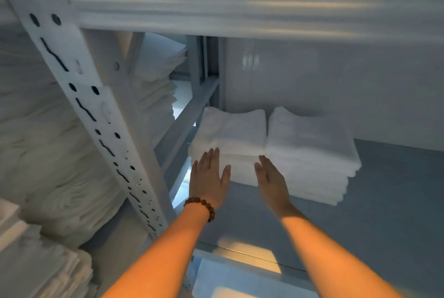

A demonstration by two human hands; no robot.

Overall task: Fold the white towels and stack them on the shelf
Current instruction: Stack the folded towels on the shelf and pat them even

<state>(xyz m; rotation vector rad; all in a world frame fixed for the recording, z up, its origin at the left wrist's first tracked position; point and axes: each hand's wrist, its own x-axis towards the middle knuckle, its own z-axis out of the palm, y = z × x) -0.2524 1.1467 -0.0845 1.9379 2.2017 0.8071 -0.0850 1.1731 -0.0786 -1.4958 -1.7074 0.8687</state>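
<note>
Beside the shelf post (pixel 96 115), spread left hand (pixel 207 178) and right hand (pixel 271 181) flank stacked towels (pixel 230 139).

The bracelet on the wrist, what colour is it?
Reddish-brown beads, seen in the head view.

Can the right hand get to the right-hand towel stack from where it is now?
Probably yes. The right hand is open at the front of the left towel stack, and the right towel stack sits directly beside it on the shelf. Nothing lies between them.
</note>
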